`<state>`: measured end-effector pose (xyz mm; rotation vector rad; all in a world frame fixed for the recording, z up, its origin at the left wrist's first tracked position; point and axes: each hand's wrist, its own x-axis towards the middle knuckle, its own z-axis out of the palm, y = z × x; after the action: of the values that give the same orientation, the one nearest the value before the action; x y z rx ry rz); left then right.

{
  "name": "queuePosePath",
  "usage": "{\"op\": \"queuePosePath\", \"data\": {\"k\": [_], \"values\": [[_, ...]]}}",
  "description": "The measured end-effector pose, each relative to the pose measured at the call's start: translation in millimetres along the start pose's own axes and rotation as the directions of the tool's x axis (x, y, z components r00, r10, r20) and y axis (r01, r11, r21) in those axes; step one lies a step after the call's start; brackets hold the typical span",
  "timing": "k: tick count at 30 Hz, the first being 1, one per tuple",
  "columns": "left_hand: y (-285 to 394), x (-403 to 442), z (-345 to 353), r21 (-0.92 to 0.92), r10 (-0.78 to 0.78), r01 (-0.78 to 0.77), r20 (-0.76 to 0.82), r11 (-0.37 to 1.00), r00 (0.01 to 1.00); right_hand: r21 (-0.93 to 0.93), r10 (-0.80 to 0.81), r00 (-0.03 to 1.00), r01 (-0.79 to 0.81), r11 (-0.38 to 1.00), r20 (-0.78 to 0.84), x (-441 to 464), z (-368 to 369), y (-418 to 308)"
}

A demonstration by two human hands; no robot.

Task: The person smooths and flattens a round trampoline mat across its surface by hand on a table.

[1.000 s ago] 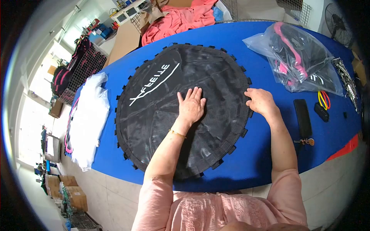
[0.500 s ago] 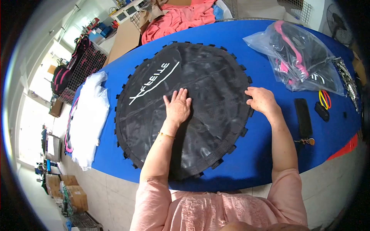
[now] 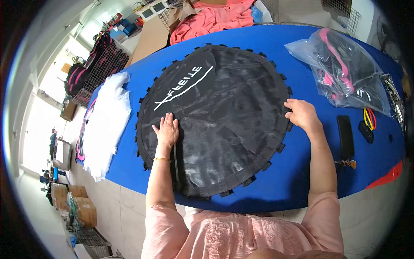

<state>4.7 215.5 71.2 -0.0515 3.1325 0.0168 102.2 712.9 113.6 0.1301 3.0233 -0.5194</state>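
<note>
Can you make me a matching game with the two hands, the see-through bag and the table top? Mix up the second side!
1. left hand
2. right hand
3. clear plastic bag
4. table top

A. blue, under the round black mat
B. at the mat's tabbed rim
C. has something black and pink inside
D. fingers spread on the mat's face

Right pairs: 1-D, 2-B, 3-C, 4-A

Left hand [image 3: 167, 131] palm down, thumb [image 3: 155, 128] splayed; right hand [image 3: 303, 114] half-curled, both forearms [image 3: 322, 162] forward
</note>
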Motion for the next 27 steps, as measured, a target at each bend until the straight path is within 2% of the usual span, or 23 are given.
{"op": "queuePosePath", "data": {"k": [4,12,15,19,23,27], "values": [[10,3,2,-0.028,0.030,-0.031,-0.017,0.999,0.999,-0.012,-0.008,1.000,0.008,1.000,0.003,0,1,-2],[79,-9,4,-0.095,0.261,-0.266,-0.067,0.959,0.963,-0.002,0.007,0.999,-0.007,1.000,0.035,0,-4,-5],[105,-44,-1,-0.055,0.440,-0.447,-0.102,0.893,0.892,-0.027,-0.033,0.999,0.033,0.999,-0.007,-1,1,-1],[124,-91,-3,-0.056,0.579,-0.591,-0.143,0.805,0.802,-0.025,-0.015,1.000,0.015,1.000,0.000,1,0,-1],[115,-99,-4,-0.050,0.575,-0.588,-0.151,0.808,0.804,-0.005,0.000,1.000,0.000,1.000,0.011,-1,-2,-3],[82,-71,-4,-0.030,0.405,-0.411,-0.122,0.911,0.906,0.010,0.013,1.000,-0.013,1.000,0.011,0,-1,-3]]}}
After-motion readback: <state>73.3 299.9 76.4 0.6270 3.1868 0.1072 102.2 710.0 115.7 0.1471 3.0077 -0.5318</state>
